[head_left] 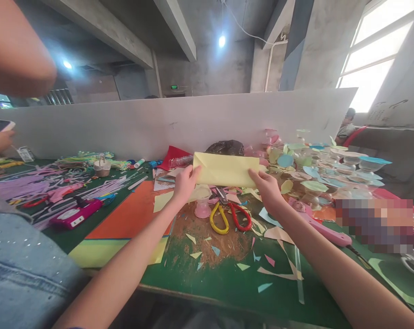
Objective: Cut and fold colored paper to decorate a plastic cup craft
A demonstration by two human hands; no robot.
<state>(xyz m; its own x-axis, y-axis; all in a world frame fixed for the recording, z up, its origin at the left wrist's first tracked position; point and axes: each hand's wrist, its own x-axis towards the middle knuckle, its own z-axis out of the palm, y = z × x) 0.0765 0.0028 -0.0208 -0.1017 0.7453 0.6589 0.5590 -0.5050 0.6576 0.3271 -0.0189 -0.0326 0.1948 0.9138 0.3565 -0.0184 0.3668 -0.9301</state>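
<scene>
Between my two hands a folded sheet of pale yellow paper (227, 170) is stretched out level above the table. My left hand (185, 183) pinches its left end, and my right hand (267, 186) grips the lower right corner. Below the paper lie scissors with one yellow and one red handle (241, 217), blades pointing away. Just left of them a small clear pink plastic cup (202, 208) stands upside down or on its foot; I cannot tell which. Paper scraps (215, 250) in yellow, blue and pink are scattered around the scissors.
Orange and yellow paper sheets (124, 214) lie left of my arm. A pink glue gun (321, 226) rests at right, before many paper-topped plastic cups (350, 171). At left are a magenta power strip (77, 214), purple strips (25, 183) and another person holding a phone (1, 125).
</scene>
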